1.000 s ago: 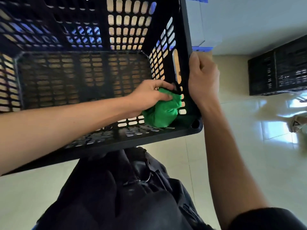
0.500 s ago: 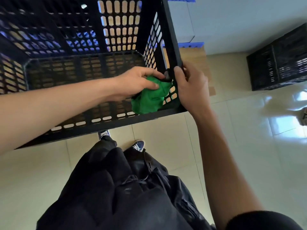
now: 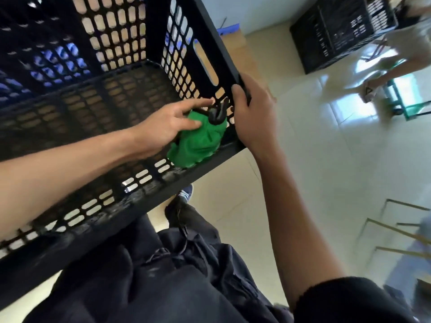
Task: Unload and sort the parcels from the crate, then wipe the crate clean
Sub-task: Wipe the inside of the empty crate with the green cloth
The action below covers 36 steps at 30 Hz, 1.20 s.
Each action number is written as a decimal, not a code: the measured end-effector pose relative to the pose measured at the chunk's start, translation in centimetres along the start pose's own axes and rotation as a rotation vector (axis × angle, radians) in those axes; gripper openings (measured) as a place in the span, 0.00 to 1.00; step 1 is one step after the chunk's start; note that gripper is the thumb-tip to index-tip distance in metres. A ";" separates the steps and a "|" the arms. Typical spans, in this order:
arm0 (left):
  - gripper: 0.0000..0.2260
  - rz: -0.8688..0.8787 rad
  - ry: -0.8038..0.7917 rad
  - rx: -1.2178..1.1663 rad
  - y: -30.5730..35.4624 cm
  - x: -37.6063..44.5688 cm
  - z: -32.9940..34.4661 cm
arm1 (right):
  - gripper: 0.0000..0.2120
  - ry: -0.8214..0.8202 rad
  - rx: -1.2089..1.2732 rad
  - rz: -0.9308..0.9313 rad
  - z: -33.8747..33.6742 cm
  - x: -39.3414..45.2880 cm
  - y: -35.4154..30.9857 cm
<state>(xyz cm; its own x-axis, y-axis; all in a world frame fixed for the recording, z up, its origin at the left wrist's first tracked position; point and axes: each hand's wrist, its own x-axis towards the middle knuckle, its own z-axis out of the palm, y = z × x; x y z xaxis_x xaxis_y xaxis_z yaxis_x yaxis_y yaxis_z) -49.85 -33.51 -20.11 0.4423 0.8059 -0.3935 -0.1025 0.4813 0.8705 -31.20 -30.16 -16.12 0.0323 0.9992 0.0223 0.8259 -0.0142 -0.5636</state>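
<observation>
The black perforated crate (image 3: 130,73) is held tilted, its open top facing the camera; its left and upper portions are cut off by the frame edge. The right hand (image 3: 253,115) grips the crate's right rim near the lower corner, fingers curled over the edge; the fingertips on the outer side are hidden. The left hand (image 3: 168,127) reaches inside the crate with fingers extended and spread, pressing a bunched green cloth (image 3: 198,141) against the inner wall just left of the right hand. A small dark object (image 3: 218,114) sits at the cloth's upper edge; its identity cannot be determined. To the upper right of the right hand, a second black crate (image 3: 338,33) stands on the tiled floor (image 3: 326,171), blurred by motion.
</observation>
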 end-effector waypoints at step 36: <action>0.11 0.205 -0.065 0.246 -2.8 0.0 2.5 | 0.06 0.099 -0.052 0.049 -0.2 -0.6 -1.0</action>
<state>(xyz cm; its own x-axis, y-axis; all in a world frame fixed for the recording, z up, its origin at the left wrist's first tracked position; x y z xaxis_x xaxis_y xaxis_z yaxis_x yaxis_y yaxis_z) -47.32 -35.75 -21.81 0.4913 0.8500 -0.1901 0.0196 0.2074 0.9781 -31.93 -30.75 -15.47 0.1272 0.9887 0.0787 0.8500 -0.0678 -0.5224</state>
